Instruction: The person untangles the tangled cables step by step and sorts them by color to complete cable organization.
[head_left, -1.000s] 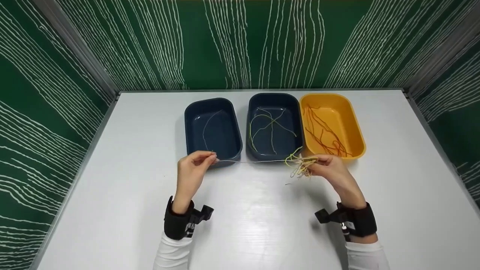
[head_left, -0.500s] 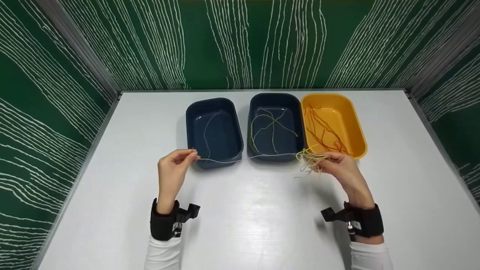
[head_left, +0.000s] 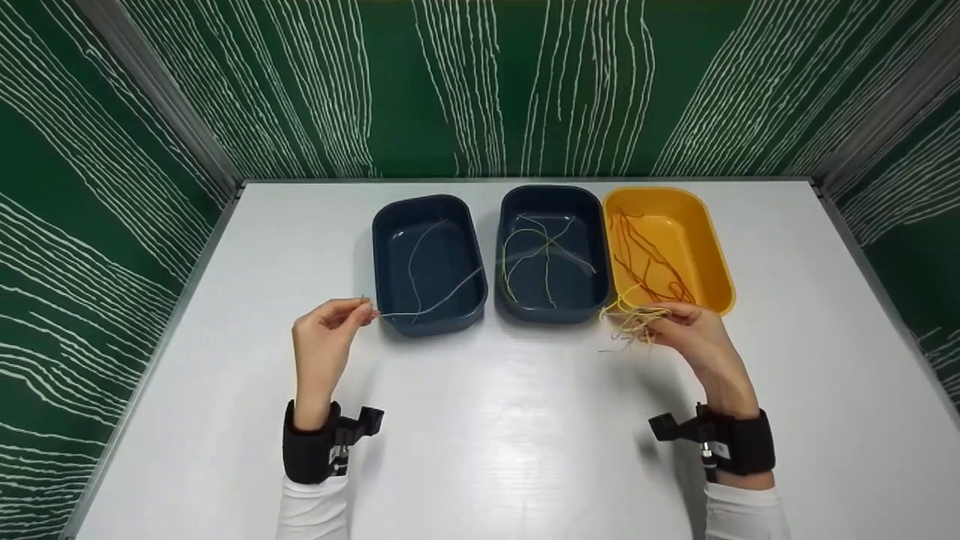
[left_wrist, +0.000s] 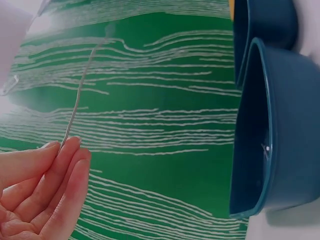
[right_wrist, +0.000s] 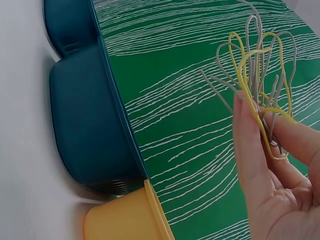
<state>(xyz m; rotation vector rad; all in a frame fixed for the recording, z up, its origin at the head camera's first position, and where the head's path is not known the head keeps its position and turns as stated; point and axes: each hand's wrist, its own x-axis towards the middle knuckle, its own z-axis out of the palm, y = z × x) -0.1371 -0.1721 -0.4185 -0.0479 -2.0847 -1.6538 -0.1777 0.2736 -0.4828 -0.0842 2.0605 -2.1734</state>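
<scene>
My left hand pinches one end of a pale grey string between thumb and fingertips, just left of the left dark-blue bin. The string runs over this bin, its far part blurred toward the middle dark-blue bin. In the left wrist view it rises in a curve from the fingertips. My right hand pinches a looped bundle of yellow and grey strings by the front of the yellow bin. Loops and loose ends stick out past the fingertips in the right wrist view.
One thin string lies in the left bin. Several yellow-green and pale strings lie crossed in the middle bin, and orange-red strings in the yellow one. A green wall with white lines stands behind the white table.
My left hand has moved left, drawing the grey string out; it stretched to the bundle before and now swings apart from it. My right hand has shifted slightly right with the bundle.
</scene>
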